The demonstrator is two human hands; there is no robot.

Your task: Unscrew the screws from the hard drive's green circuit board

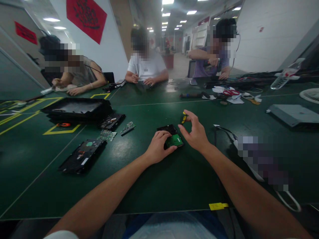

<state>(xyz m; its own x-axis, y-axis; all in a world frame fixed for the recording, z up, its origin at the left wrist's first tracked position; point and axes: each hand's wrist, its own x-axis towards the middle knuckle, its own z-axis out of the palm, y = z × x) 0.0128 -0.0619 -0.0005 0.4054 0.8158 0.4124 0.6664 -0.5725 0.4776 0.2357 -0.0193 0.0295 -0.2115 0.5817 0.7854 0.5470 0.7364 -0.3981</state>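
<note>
Left hand (pixel 159 147) pins the green-boarded drive (pixel 174 140) to the desk (pixel 174 186), frame centre; right hand (pixel 196 132) pinches a yellow screwdriver (pixel 183 118). I should hold it vertical, drive steady.

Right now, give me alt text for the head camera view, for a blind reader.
The left hand holds a hard drive, green circuit board up, on a green table while the right hand pinches a small yellow-and-black tool near it. Three people sit opposite.
</note>
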